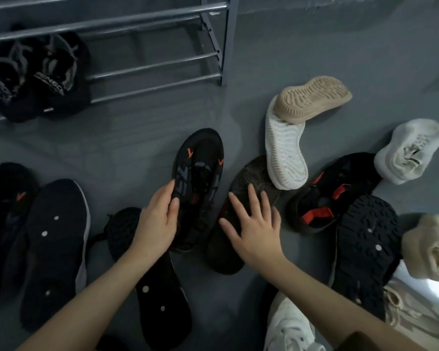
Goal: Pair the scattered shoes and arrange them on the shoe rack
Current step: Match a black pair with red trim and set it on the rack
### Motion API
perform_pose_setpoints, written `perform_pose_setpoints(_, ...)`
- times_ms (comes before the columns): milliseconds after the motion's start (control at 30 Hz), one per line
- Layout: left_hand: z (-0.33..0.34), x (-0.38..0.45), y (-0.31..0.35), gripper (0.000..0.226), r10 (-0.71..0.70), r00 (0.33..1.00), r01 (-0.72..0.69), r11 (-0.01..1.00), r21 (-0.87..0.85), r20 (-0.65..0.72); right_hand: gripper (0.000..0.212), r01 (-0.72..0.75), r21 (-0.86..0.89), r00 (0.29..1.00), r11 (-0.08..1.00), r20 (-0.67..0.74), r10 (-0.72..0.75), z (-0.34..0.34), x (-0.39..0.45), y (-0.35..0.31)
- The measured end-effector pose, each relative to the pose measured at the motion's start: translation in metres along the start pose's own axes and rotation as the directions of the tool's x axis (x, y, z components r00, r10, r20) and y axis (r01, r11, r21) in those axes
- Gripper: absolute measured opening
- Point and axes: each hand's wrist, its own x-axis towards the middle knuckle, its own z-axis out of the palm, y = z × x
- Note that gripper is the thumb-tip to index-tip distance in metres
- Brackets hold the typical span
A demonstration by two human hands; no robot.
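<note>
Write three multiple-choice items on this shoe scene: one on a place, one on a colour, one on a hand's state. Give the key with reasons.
1. Where does the pair of dark sandals sit?
A. on the shoe rack
B. beside the white shoe
C. under the right hand

2. What colour are the straps on the black sandal?
A. blue
B. red
C. yellow

3. What is the left hand doing?
A. hanging idle
B. pressing the floor
C. gripping the black sneaker

Key: 1 A, they rest on the rack's bars; 2 B, red straps show; 3 C, thumb and fingers curl round the sneaker.
</note>
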Motion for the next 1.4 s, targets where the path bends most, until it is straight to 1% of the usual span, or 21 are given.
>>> perform_pose_setpoints(100,-0.001,-0.012,-0.005,0.074,-0.018,0.989,0.006,0.997,0.082,0.15,0.073,-0.117,-0.018,0.993,0.993,-0.013,0.117,0.003,-0.009,-0.008)
perform_pose_setpoints(200,-0.003,-0.024,-0.011,0.095,0.064,0.971,-0.104,0.98,0.167,0.231,0.088,-0.196,0.021,0.98,0.98,0.033,0.196,0.009,-0.025,-0.016)
perform_pose_setpoints(333,-0.002,-0.029,-0.022,0.123,0.055,0.955,-0.16,0.924,0.347,0.292,0.105,-0.181,0.051,0.983,0.982,0.046,0.179,0.012,-0.031,-0.017)
perform_pose_setpoints(433,0.002,-0.029,-0.025,0.124,0.09,0.959,-0.2,0.888,0.414,0.27,0.119,-0.177,0.044,0.983,0.983,0.064,0.174,0.012,-0.028,-0.023)
perform_pose_setpoints(500,0.001,-0.029,-0.025,0.118,0.108,0.957,-0.214,0.891,0.401,0.27,0.12,-0.189,0.07,0.979,0.979,0.088,0.183,0.012,-0.026,-0.029)
perform_pose_setpoints(533,0.0,-0.03,-0.024,0.114,0.117,0.957,-0.217,0.896,0.387,0.266,0.119,-0.196,0.11,0.977,0.974,0.101,0.185,0.011,-0.026,-0.031)
perform_pose_setpoints(600,-0.004,-0.032,-0.022,0.108,0.129,0.964,-0.206,0.915,0.346,0.234,0.113,-0.2,0.275,0.978,0.94,0.119,0.173,0.008,-0.029,-0.031)
perform_pose_setpoints(700,-0.009,-0.036,-0.014,0.107,0.137,0.977,-0.181,0.937,0.299,0.163,0.1,-0.142,0.567,0.99,0.811,0.059,0.131,-0.005,-0.04,-0.028)
perform_pose_setpoints(800,-0.017,-0.048,-0.011,0.107,0.152,0.984,-0.171,0.947,0.274,0.089,0.08,-0.019,0.761,0.993,0.648,-0.06,0.099,-0.028,-0.049,-0.03)
perform_pose_setpoints(867,-0.022,-0.059,-0.012,0.106,0.176,0.983,-0.181,0.949,0.257,0.043,0.074,0.087,0.864,0.994,0.496,-0.105,0.009,-0.042,-0.05,-0.031)
perform_pose_setpoints(900,-0.023,-0.064,-0.01,0.106,0.182,0.983,-0.184,0.95,0.253,0.035,0.074,0.138,0.895,0.99,0.424,-0.123,-0.064,-0.047,-0.049,-0.031)
perform_pose_setpoints(967,-0.024,-0.069,-0.007,0.107,0.159,0.985,-0.173,0.942,0.288,0.07,0.074,0.203,0.924,0.973,0.325,-0.153,-0.173,-0.05,-0.046,-0.036)
perform_pose_setpoints(1000,-0.024,-0.071,-0.005,0.109,0.131,0.986,-0.157,0.936,0.316,0.102,0.073,0.196,0.944,0.972,0.266,-0.152,-0.178,-0.05,-0.045,-0.04)
perform_pose_setpoints(1033,-0.024,-0.072,-0.005,0.11,0.1,0.986,-0.14,0.935,0.327,0.136,0.071,0.156,0.971,0.979,0.181,-0.128,-0.156,-0.049,-0.045,-0.045)
perform_pose_setpoints(1067,-0.025,-0.074,-0.005,0.11,0.081,0.982,-0.132,0.94,0.314,0.171,0.07,0.106,0.99,0.988,0.097,-0.093,-0.125,-0.048,-0.047,-0.048)
perform_pose_setpoints(1100,-0.027,-0.076,-0.004,0.107,0.088,0.976,-0.144,0.948,0.285,0.201,0.07,0.069,0.997,0.993,0.039,-0.065,-0.096,-0.047,-0.048,-0.049)
perform_pose_setpoints(1133,-0.029,-0.079,-0.003,0.103,0.122,0.968,-0.177,0.952,0.251,0.221,0.07,0.047,0.999,0.996,0.01,-0.046,-0.073,-0.046,-0.048,-0.049)
perform_pose_setpoints(1200,-0.03,-0.085,0.004,0.091,0.212,0.951,-0.252,0.953,0.167,0.223,0.069,0.039,0.999,0.997,0.016,-0.038,-0.064,-0.047,-0.046,-0.045)
perform_pose_setpoints(1267,-0.027,-0.087,0.016,0.082,0.27,0.939,-0.289,0.955,0.066,0.211,0.064,0.018,1.0,0.997,0.023,-0.016,-0.082,-0.05,-0.045,-0.043)
perform_pose_setpoints(1333,-0.021,-0.084,0.029,0.076,0.299,0.929,-0.302,0.953,-0.02,0.217,0.057,-0.033,0.999,0.994,0.02,0.035,-0.102,-0.053,-0.046,-0.041)
perform_pose_setpoints(1400,-0.013,-0.081,0.038,0.073,0.294,0.928,-0.281,0.956,-0.088,0.229,0.053,-0.088,0.995,0.99,0.043,0.092,-0.106,-0.054,-0.05,-0.037)
